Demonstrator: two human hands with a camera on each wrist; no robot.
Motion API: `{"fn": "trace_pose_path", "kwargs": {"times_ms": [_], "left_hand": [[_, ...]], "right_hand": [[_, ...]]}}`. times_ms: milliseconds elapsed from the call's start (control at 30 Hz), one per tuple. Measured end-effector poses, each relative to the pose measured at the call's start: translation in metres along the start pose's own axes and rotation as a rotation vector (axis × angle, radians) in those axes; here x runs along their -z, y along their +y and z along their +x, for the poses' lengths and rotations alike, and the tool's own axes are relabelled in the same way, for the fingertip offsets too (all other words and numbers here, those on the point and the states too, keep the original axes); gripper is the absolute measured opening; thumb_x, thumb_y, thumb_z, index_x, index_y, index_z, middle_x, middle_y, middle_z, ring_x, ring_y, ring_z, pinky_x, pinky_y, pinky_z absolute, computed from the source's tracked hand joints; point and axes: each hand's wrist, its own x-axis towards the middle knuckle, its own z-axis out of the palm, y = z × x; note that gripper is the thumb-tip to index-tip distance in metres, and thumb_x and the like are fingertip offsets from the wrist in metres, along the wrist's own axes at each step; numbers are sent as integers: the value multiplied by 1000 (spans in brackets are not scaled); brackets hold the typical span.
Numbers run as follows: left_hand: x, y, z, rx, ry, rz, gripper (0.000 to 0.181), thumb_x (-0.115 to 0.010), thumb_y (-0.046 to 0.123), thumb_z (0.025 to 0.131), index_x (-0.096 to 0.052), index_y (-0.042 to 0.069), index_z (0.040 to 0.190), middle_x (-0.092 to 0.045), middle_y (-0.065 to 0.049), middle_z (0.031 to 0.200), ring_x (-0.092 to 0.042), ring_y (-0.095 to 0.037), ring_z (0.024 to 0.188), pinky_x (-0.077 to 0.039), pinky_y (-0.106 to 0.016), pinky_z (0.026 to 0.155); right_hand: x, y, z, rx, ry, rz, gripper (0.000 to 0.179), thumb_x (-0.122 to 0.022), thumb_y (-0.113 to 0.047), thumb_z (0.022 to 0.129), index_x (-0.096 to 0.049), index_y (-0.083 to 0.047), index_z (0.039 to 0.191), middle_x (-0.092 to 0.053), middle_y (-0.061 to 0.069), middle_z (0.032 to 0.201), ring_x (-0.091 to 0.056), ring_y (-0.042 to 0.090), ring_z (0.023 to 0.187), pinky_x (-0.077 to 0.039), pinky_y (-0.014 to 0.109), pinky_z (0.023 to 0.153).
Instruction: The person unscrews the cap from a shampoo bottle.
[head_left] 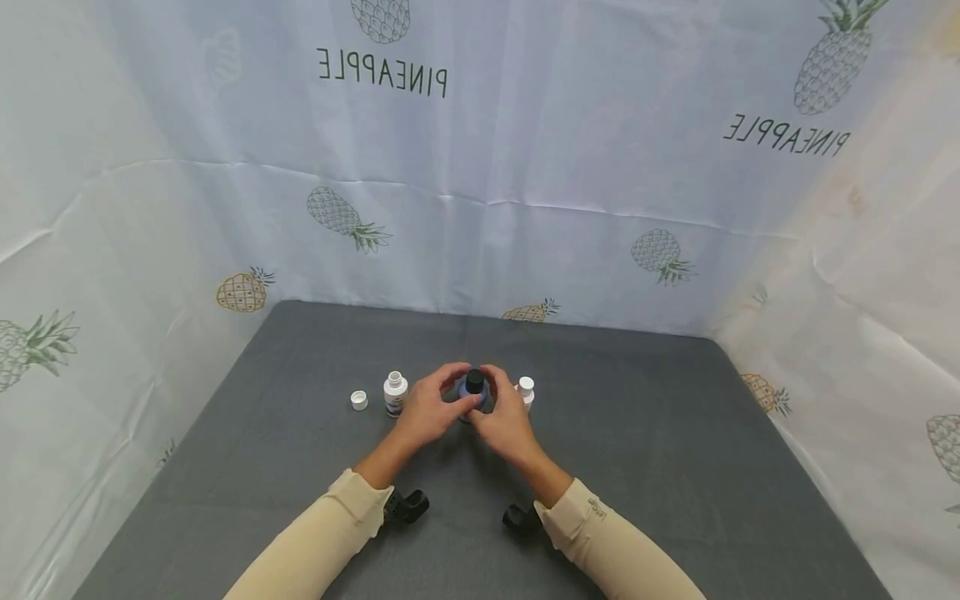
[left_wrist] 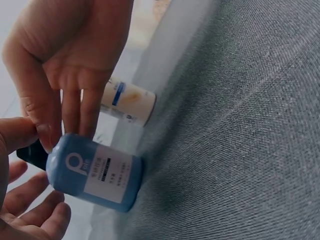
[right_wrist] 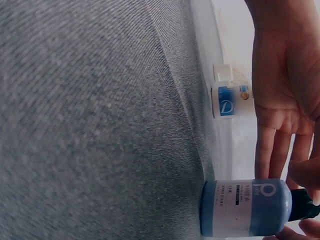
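A blue bottle (left_wrist: 100,170) with a black cap (head_left: 475,381) stands upright on the dark table, between both hands. My left hand (head_left: 429,408) grips it from the left, fingers reaching behind and thumb at its shoulder below the cap. From the right, my right hand (head_left: 508,425) curls round the same bottle, its thumb close to the left thumb. Left of the left hand is an uncapped white bottle (head_left: 395,396), and a loose white cap (head_left: 359,401) lies beside it. A capped white bottle (head_left: 526,387) stands behind the right hand, partly hidden by it.
The dark grey table (head_left: 660,450) runs back to a hanging curtain (head_left: 480,250) printed with pineapples, which also encloses both sides. Black wrist camera mounts (head_left: 408,506) show under the light sleeves (head_left: 315,542).
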Motion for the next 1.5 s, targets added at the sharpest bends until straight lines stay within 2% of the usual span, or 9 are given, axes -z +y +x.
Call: {"fn": "trace_pose_path", "kwargs": {"times_ms": [200, 467, 667, 800, 900, 1167, 1500], "left_hand": [[-4, -5, 2, -8, 6, -23, 50, -81, 15, 91, -64, 3, 137, -66, -21, 140, -62, -36, 135, -51, -50, 113], [-6, -4, 6, -47, 19, 16, 46, -80, 16, 92, -66, 2, 134, -69, -20, 136, -65, -35, 131, -53, -48, 111], [-7, -1, 9, -57, 36, -6, 41, -78, 13, 93, -69, 4, 132, -71, -18, 133, -68, -35, 127, -55, -48, 108], [-7, 1, 11, -63, 44, 4, 40, -78, 11, 92, -70, 5, 131, -73, -15, 132, -69, -34, 126, -56, -49, 107], [-7, 3, 12, -76, 45, 7, 39, -79, 9, 92, -71, 5, 130, -74, -15, 130, -70, -33, 124, -57, -48, 105], [-8, 6, 18, -110, 30, -57, 38, -78, 0, 90, -71, 0, 127, -76, -17, 123, -72, -33, 120, -57, -46, 104], [-8, 8, 20, -88, 60, -62, 34, -78, -4, 87, -74, -1, 121, -79, -16, 116, -75, -32, 114, -60, -47, 100]], "right_hand": [[-3, 6, 1, -38, -6, -3, 63, -78, -4, 85, -52, 4, 142, -60, 27, 145, -57, 40, 139, -45, 54, 118], [-5, 12, 4, -103, -12, -28, 63, -79, -5, 85, -53, 5, 141, -62, 27, 141, -60, 40, 135, -48, 54, 115], [-9, 17, 6, -108, -37, -70, 62, -79, -6, 86, -53, 4, 141, -66, 25, 135, -67, 36, 125, -53, 53, 108], [-12, 19, 7, -98, -19, -86, 61, -80, -6, 83, -56, 4, 137, -68, 25, 131, -68, 37, 120, -54, 54, 105], [-13, 20, 8, -90, -11, -112, 60, -81, -7, 81, -57, 5, 134, -68, 26, 129, -67, 38, 119, -54, 55, 105], [-15, 21, 10, -110, -6, -121, 57, -80, -9, 83, -58, 2, 134, -68, 26, 130, -67, 40, 120, -53, 56, 106], [-16, 20, 12, -143, -20, -124, 54, -83, -16, 85, -60, 2, 130, -70, 24, 125, -68, 36, 114, -55, 55, 102]]}}
